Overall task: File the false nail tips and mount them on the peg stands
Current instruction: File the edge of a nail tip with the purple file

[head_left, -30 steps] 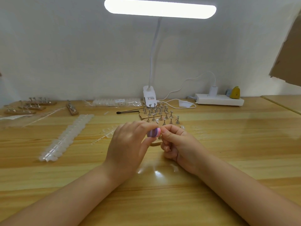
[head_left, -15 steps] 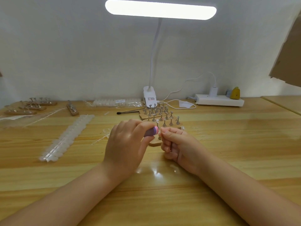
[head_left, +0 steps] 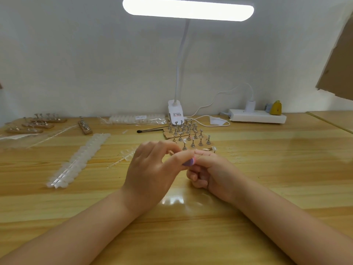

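The left hand (head_left: 150,169) pinches a small purple file (head_left: 189,162); the right hand (head_left: 214,169) has its fingers curled, probably around a nail tip, which I cannot see. Just behind them stand the peg stands (head_left: 188,135), and most pegs look bare. Long strips of nail tips (head_left: 78,161) wait at the left, so much work seems to be left.

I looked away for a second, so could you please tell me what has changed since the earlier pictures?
The left hand has slid the purple file slightly down and back against what the right hand pinches. Both grips are unchanged; the peg stands and tip strips stayed put.
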Tool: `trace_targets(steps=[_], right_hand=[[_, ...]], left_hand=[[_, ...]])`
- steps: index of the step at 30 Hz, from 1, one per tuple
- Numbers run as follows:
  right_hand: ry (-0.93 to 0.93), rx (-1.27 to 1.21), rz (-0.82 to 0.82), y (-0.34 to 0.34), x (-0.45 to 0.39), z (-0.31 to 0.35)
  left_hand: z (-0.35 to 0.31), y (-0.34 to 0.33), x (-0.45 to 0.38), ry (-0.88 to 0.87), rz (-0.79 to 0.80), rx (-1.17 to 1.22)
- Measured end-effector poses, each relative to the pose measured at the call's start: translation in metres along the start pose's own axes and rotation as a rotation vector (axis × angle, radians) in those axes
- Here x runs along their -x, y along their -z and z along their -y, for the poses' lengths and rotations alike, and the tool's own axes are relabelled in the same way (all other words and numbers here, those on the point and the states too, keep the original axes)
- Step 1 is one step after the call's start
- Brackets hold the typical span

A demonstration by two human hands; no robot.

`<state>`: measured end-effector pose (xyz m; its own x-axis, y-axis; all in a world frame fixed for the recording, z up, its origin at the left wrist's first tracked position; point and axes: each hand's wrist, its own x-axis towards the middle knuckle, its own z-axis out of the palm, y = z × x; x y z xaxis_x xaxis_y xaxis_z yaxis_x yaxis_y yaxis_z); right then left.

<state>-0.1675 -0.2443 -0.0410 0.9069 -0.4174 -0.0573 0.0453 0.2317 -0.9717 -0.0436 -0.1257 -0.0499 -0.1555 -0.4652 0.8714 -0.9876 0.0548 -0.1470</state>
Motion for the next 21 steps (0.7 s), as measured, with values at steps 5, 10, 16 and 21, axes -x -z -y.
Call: trace_targets(steps=[5, 10, 16, 21], right_hand=[[-0.029, -0.026, 0.013, 0.001, 0.001, 0.002], [-0.032, 0.033, 0.069, 0.001, 0.001, 0.003], [-0.035, 0.053, 0.091, 0.001, 0.000, 0.002], [-0.048, 0.071, 0.070, 0.001, 0.000, 0.003]], left_hand=[[0.005, 0.000, 0.001, 0.051, -0.013, -0.009], [0.000, -0.004, 0.002, -0.016, 0.001, -0.030], [0.006, -0.002, 0.000, -0.047, -0.077, -0.007], [0.004, -0.005, 0.002, -0.069, -0.021, -0.089]])
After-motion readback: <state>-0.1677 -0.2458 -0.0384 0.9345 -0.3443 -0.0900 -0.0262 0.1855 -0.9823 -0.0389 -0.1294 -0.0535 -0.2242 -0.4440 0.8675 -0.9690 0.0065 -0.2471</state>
